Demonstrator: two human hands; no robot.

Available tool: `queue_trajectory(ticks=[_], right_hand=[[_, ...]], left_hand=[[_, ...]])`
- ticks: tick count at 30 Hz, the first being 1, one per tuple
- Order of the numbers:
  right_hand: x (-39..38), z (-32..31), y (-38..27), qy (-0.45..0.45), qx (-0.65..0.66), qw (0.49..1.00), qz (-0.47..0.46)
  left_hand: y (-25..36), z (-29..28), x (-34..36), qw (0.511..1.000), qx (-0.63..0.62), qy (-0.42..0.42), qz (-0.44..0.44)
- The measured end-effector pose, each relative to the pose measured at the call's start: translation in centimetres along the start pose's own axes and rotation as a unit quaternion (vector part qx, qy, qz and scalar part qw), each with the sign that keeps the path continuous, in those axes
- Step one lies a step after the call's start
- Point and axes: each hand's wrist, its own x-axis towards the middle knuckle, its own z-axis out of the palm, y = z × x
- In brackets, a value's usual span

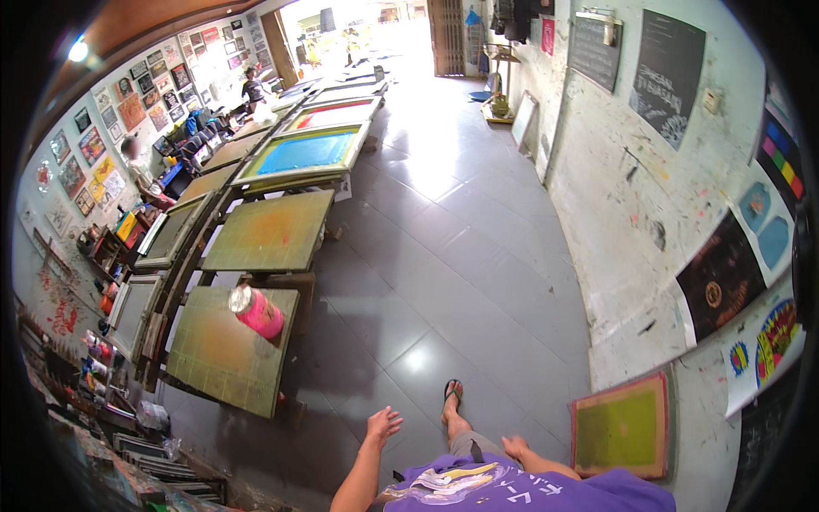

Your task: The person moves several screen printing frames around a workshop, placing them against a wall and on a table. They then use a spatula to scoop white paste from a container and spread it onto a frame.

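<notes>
My left hand hangs in front of my body over the grey floor, its fingers loosely bent and apart, holding nothing. My right hand is low by my right hip, its fingers partly visible and loose, with no object seen in it. Nearest to my left hand is a green-brown printing board at the near end of a long rack. On that board stands a pink container with a pale lid. One sandalled foot shows ahead of me.
Further boards and a blue-meshed screen frame line the rack on the left. A yellow-green screen leans on the right wall. The tiled aisle runs toward a bright doorway. Two people are beyond the rack.
</notes>
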Motion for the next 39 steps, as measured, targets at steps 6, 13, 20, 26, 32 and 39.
queue_trajectory(ticks=[6, 13, 20, 26, 32, 39], right_hand=[[6.1, -3.4, 1.0, -0.11, -0.067, 0.987, 0.095], [20.1, -13.4, -12.4, -0.089, 0.039, 0.989, 0.113], [34.0, -22.9, -33.0, -0.049, 0.22, 0.974, 0.025], [41.8, -23.4, -42.1, -0.085, 0.143, 0.986, -0.001], [50.4, -24.1, -45.9, -0.038, -0.17, 0.977, -0.126], [56.2, -32.0, -58.6, -0.075, 0.289, 0.95, 0.089]], left_hand=[[8.6, 2.4, 7.0, 0.998, -0.029, 0.032, -0.05], [18.5, 4.6, 12.7, 0.995, -0.064, 0.077, -0.021], [28.9, 10.8, 18.9, 0.991, -0.118, 0.056, 0.034], [40.2, 15.0, 26.2, 0.974, -0.191, 0.064, 0.102], [56.1, 16.8, 32.7, 0.954, -0.15, 0.141, 0.219], [71.9, 15.1, 38.8, 0.878, -0.202, 0.253, 0.352]])
